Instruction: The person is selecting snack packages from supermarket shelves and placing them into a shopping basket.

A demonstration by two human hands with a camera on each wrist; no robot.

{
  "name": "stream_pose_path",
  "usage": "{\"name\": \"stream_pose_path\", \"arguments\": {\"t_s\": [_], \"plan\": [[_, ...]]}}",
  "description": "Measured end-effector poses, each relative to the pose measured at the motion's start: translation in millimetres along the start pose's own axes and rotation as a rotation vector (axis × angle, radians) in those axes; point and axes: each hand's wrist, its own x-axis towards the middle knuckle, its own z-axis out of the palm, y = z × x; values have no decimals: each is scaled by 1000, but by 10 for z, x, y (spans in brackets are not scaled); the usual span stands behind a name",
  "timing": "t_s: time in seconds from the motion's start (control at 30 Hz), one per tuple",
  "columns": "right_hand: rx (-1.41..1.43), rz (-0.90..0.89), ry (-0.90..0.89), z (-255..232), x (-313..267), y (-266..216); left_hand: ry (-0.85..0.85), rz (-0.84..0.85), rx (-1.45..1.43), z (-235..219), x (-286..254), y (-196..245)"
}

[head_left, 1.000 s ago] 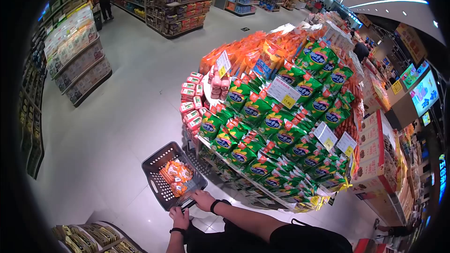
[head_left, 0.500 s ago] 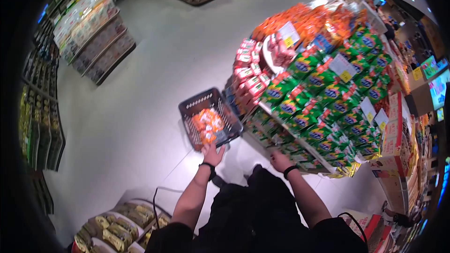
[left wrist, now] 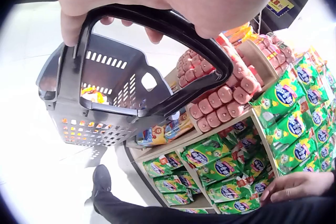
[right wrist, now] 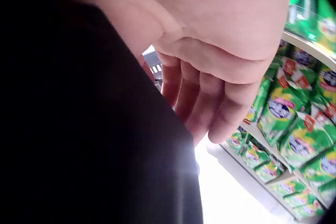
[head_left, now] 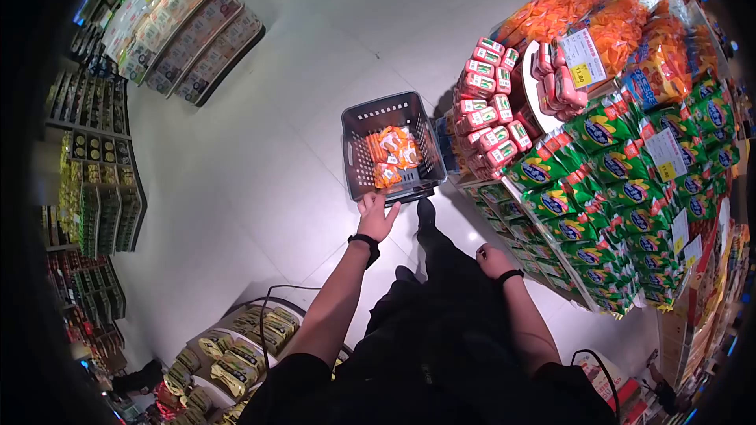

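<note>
My left hand (head_left: 376, 216) grips the black handle (left wrist: 202, 50) of a dark grey shopping basket (head_left: 356, 159), with fingers curled under the bar in the left wrist view. The basket hangs in front of my legs, its sides pierced with holes. Inside lie several orange-and-white snack packs (head_left: 394, 148). My right hand (head_left: 494, 261) hangs beside my thigh, its fingers loosely bent with nothing in them. Close to it stands a display of green bags (head_left: 602, 169). Bundles of pink wrapped sausages (head_left: 490, 110) are stacked at the display's rounded end, just right of the basket.
A price sign (head_left: 584, 59) stands among the sausages and orange bags (head_left: 551, 12). Gold packs (head_left: 240, 366) fill a low display at bottom left. Shelves (head_left: 102, 173) line the left side, with a tiered stand (head_left: 177, 31) farther ahead. Pale tiled floor (head_left: 268, 157) lies between.
My right hand has left the basket handle and dropped beside my thigh; my left hand keeps hold. The view has tilted down and the sausage display now appears nearer.
</note>
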Motion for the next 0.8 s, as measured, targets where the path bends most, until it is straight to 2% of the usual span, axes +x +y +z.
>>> {"name": "stream_pose_path", "arguments": {"t_s": [0.1, 0.17, 0.23, 0.27, 0.5, 0.63, 0.7, 0.77, 0.8], "plan": [[-4, -96, 31, -261, 595, -486, -11, 33, 3, -147, 372, -124], [-1, -146, -7, -444, 897, -770, -39, -4, 56, -261, 641, -186], [41, -162, -56, -531, 1152, -936, -25, 33, 9, -448, 893, -208], [40, -211, -18, -550, 1245, -975, 2, 9, -7, -513, 1025, -198], [-75, -2, -191, -853, 1771, -1305, -27, 34, 26, -1196, 2104, -602], [-86, 5, -207, -852, 2089, -1588, -45, 85, 39, -1603, 2743, -718], [-155, 105, -283, -813, 2372, -1846, -86, 172, 34, -1814, 3091, -831], [-132, 129, -186, -782, 2551, -2149, -64, 327, 101, -1796, 3483, -1167], [-111, 134, -168, -777, 2669, -2312, -104, 316, 65, -1914, 3643, -1118]]}}
